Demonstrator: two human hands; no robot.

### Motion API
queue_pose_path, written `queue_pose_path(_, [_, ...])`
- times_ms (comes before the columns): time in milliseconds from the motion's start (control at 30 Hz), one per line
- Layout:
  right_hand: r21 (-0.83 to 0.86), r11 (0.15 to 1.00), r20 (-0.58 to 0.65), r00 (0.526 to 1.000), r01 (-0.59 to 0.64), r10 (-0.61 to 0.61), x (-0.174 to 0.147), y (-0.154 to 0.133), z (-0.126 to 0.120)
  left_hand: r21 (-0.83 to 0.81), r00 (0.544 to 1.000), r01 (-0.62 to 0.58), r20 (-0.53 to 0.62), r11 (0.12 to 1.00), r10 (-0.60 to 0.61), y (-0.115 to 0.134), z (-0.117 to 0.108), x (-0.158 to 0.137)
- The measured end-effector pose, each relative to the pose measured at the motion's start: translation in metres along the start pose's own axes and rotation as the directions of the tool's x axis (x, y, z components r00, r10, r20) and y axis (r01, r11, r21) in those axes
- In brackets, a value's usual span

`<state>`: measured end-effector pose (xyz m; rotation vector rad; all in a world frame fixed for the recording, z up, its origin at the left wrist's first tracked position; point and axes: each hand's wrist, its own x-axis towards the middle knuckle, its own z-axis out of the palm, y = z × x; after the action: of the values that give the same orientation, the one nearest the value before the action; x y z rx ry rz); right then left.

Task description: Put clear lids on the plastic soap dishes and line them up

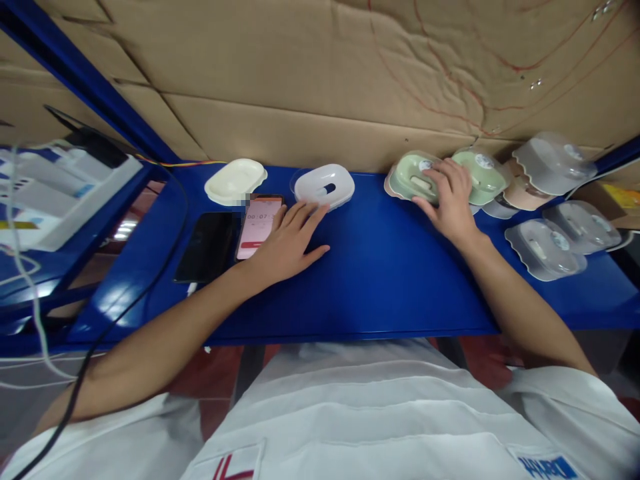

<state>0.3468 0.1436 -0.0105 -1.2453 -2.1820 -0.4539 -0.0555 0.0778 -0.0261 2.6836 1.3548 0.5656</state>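
My left hand (290, 243), palm down with fingers spread, lies across the right edge of a lit phone (257, 223) showing a timer. Its fingertips reach the near edge of a white oval plastic dish (325, 185) with a slot in its middle. A cream oval piece (236, 180) lies further left. On the right, my right hand (447, 200) has its thumb and fingers around the right end of a green soap box (411, 172) with a clear lid. That box sits over a pinkish one. Another green box (483, 175) is just behind the fingers, partly covered by them.
Several clear-lidded boxes (545, 250) stand at the right end of the blue table (370, 287), some stacked. A dark phone (205, 247) with a white cable lies at left. Cardboard (280, 80) walls the back. A black cable (150, 287) hangs across the left side.
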Motion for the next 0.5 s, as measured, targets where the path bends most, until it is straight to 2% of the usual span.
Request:
queue_pose_path(133, [-0.15, 0.984, -0.054, 0.995, -0.095, 0.087, 0.0, -0.006, 0.001, 0.05, 0.997, -0.059, -0.053, 0.997, 0.061, 0.007, -0.004, -0.002])
queue_pose_path(267, [-0.147, 0.968, -0.101, 0.977, -0.202, 0.188, 0.001, -0.012, 0.001, 0.051, 0.987, -0.157, -0.04, 0.986, 0.159, 0.013, -0.006, -0.005])
queue_pose_path(400, [-0.131, 0.97, -0.019, 0.979, -0.204, 0.203, 0.001, -0.023, -0.001, -0.112, 0.977, -0.206, -0.087, 0.972, 0.197, 0.019, -0.006, -0.007])
queue_pose_path(500, [-0.007, 0.991, 0.035, 0.99, -0.136, 0.137, -0.001, -0.04, -0.005, -0.306, 0.967, -0.242, -0.155, 0.921, 0.203, 0.024, -0.013, -0.007])
